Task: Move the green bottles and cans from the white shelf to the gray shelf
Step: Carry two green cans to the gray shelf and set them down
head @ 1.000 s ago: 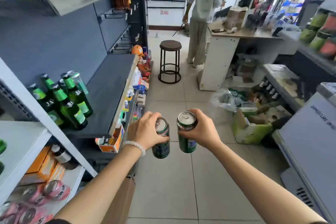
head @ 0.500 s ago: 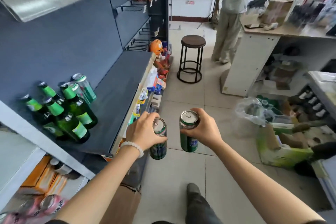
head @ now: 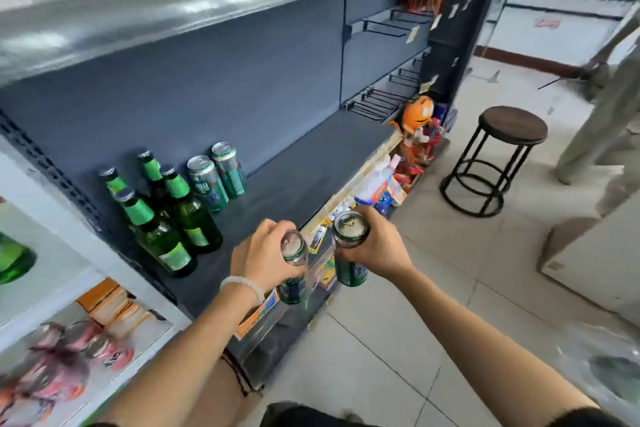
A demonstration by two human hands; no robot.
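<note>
A person holds two green cans in front of a gray shelf.

The left hand [head: 263,253] wraps around one green can [head: 293,272]; the right hand [head: 375,246] wraps around another can [head: 349,253], both upright above the gray shelf [head: 311,163] edge. Farther back on that shelf stand four green bottles [head: 166,211], with two more green cans [head: 218,177] just beside them.

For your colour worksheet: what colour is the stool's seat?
Dark brown, on a black frame; stool shows best in the head view.
</note>
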